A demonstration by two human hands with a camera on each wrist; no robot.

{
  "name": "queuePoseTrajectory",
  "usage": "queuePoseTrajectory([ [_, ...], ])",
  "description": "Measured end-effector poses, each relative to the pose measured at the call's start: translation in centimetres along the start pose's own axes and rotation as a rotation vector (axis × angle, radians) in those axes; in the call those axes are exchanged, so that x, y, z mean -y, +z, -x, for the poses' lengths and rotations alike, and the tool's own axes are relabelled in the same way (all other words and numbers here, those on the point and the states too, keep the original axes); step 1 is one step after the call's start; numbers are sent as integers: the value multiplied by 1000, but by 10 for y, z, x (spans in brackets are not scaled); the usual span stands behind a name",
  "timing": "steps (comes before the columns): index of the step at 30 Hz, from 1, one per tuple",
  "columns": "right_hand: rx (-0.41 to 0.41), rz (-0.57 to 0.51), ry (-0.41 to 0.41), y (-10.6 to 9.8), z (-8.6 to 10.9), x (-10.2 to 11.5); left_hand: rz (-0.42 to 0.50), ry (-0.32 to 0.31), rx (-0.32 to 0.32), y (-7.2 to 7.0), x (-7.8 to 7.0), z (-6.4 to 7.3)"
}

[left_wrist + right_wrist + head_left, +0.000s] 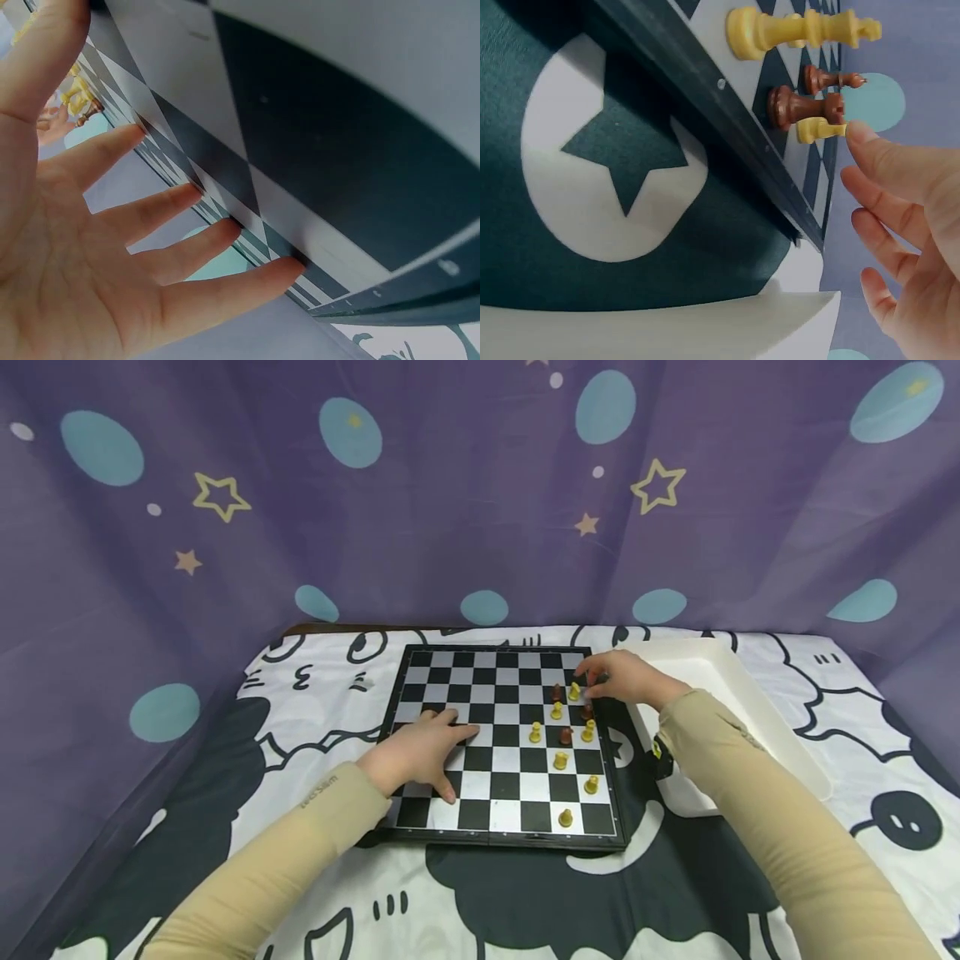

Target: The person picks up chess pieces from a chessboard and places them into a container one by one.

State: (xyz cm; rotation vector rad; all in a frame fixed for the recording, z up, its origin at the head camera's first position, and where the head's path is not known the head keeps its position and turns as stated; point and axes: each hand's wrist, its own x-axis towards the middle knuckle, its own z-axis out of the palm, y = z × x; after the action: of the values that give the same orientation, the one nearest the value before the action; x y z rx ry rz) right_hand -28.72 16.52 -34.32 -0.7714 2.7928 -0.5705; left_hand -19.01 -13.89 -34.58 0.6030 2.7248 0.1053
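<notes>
A chessboard (491, 785) lies flat on the cloth, with several yellow and dark red-brown chess pieces at its right side. My left hand (420, 753) rests spread on the board's left part; in the left wrist view its fingertips (285, 266) meet the squares and the palm holds nothing. Over the far right edge, my right hand (626, 678) reaches in from the right, thumb and fingers apart. Close by its fingertips stand a yellow piece (573, 691) and a red-brown rook (802, 109). In the right wrist view the thumb tip overlaps the top of a small yellow piece (821, 130).
A white tray (780, 739) stands right of the board, under the right forearm. More yellow pieces, such as a yellow pawn (566, 817) near the front edge, stand on the board. A purple curtain (480, 510) hangs behind the patterned cloth (360, 893).
</notes>
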Motion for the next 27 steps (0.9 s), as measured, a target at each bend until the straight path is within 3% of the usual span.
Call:
queuePoseTrajectory([
  [11,17,5,-54,7,-8,-1,-30,-3,-1,0,-2,-2],
  [27,22,-24,-27,12,-11,0,-48,-17,9,-1,-5,-3],
])
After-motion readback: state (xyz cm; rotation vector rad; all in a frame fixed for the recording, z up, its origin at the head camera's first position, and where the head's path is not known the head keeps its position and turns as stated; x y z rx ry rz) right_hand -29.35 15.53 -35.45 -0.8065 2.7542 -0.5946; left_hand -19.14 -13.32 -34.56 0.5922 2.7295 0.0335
